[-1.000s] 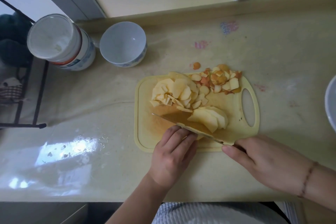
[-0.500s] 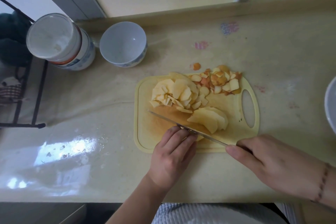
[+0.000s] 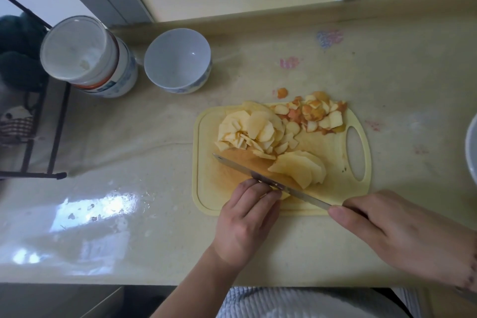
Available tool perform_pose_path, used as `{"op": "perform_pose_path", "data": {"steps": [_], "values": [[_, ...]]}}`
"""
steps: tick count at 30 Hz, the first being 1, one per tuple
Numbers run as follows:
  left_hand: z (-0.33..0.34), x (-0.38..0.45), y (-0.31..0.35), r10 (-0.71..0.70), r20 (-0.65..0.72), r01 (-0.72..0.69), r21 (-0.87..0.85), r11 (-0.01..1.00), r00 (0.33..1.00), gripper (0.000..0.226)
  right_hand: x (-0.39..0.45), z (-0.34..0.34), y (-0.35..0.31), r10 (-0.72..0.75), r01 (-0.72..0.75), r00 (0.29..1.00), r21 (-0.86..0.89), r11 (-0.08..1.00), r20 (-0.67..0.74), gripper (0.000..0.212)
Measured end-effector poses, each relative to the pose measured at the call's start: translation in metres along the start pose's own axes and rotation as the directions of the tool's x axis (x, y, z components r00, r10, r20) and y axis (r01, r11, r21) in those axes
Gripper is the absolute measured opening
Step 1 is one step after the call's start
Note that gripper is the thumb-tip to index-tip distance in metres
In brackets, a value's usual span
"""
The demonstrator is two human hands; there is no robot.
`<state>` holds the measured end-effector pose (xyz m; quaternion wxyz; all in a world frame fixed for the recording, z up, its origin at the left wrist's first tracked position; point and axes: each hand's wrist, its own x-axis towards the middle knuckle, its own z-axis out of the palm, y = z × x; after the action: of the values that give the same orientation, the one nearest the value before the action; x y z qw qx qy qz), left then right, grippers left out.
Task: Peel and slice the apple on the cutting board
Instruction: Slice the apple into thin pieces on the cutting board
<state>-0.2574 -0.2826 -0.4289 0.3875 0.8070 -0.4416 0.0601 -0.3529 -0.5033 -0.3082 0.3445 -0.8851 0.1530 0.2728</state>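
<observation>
- Knife has slid back along its own line versus the earlier frames: tip sits nearer the board's middle now, right hand drawn back toward the near right corner of the counter. Left hand holds the same spot at the board's near edge.
- Head view, only one here: yellow cutting board lies right of the counter's centre, handle hole to the right.
- Sliced apple pile at board's far-left part; fanned slices just right of the blade, mid-board; peel scraps along far edge, one scrap off the board on the counter.
- Remaining apple piece at near edge, mostly hidden under left fingertips; only a pale sliver shows.
- Left hand: fingers curled down, pressing that piece against the board, blade touching right beside them.
- Right hand: wrapped around knife handle, handle itself hidden, index finger lying out toward the blade.
- Handling judgement: peeled flesh looks wet, so likely slippery; piece is small, light, crisp, snaps rather than bends. Best hold is from above with tucked fingertips on the side away from the blade.
- Task looks close to done, last bit being sliced.
- White bowl and lidded tub at far left edge; second bowl rim at right edge.
</observation>
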Motion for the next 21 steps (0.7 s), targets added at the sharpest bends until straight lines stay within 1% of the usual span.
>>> {"op": "perform_pose_path", "data": {"steps": [3, 7, 11, 14, 17, 21], "values": [[0.0, 0.0, 0.001, -0.013, -0.002, 0.013, 0.006, 1.0, 1.0, 0.011, 0.001, 0.001, 0.0, -0.005, 0.005, 1.0, -0.034, 0.999, -0.008, 0.081], [0.0, 0.0, 0.002, -0.025, -0.007, 0.025, 0.001, 1.0, 1.0, 0.014, 0.003, 0.005, 0.001, 0.0, 0.0, 1.0, -0.048, 0.999, -0.002, 0.081], [0.0, 0.0, 0.001, -0.017, -0.007, 0.017, -0.002, 1.0, 1.0, 0.016, 0.017, 0.015, 0.003, -0.007, 0.008, 1.0, -0.085, 0.996, 0.008, 0.077], [-0.001, 0.001, 0.001, -0.005, 0.014, 0.005, -0.005, 1.0, 1.0, 0.015, 0.03, 0.015, 0.005, -0.008, 0.008, 1.0, -0.057, 0.998, 0.003, 0.072], [-0.001, -0.001, -0.001, 0.001, 0.021, -0.001, -0.001, 1.0, 1.0, 0.015, 0.032, 0.008, 0.006, 0.016, -0.016, 1.0, 0.015, 1.0, -0.005, 0.066], [-0.001, 0.0, -0.001, 0.001, 0.01, -0.001, -0.006, 1.0, 1.0, 0.015, 0.018, 0.007, 0.006, -0.007, 0.008, 1.0, 0.038, 0.999, -0.018, 0.072]]}}
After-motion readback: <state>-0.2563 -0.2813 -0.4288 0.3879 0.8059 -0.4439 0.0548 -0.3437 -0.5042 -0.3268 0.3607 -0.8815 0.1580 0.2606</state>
